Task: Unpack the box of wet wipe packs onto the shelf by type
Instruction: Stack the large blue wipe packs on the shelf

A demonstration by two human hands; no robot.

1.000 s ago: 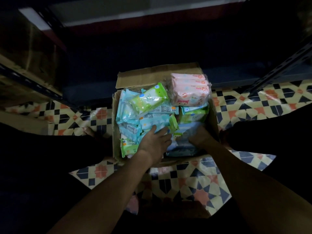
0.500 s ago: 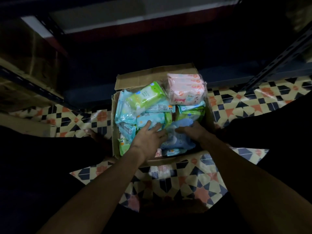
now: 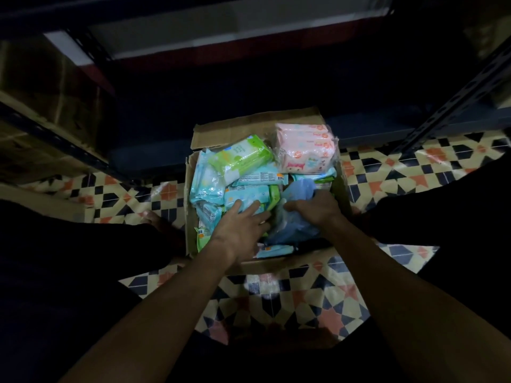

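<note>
An open cardboard box [image 3: 190,217] stands on the tiled floor, filled with several wet wipe packs. A green pack [image 3: 240,157] lies on top at the back left, a pink bundle [image 3: 305,149] in clear wrap at the back right, and light blue packs [image 3: 206,183] fill the left side. My left hand [image 3: 240,228] rests with straight fingers on a light blue pack [image 3: 246,196] in the middle. My right hand [image 3: 315,205] grips a blue pack [image 3: 293,230] wrapped in clear film at the box's near right, partly lifted.
A dark metal shelf [image 3: 359,128] runs low behind the box, with slotted uprights [image 3: 456,98] at the right and left. Cardboard boxes [image 3: 41,87] sit on the shelving at the left. My dark-clothed legs flank the box on the patterned tiles [image 3: 304,294].
My right hand has pulled the blue pack up out of the near right corner of the box. My left hand has slid slightly forward over the light blue packs.
</note>
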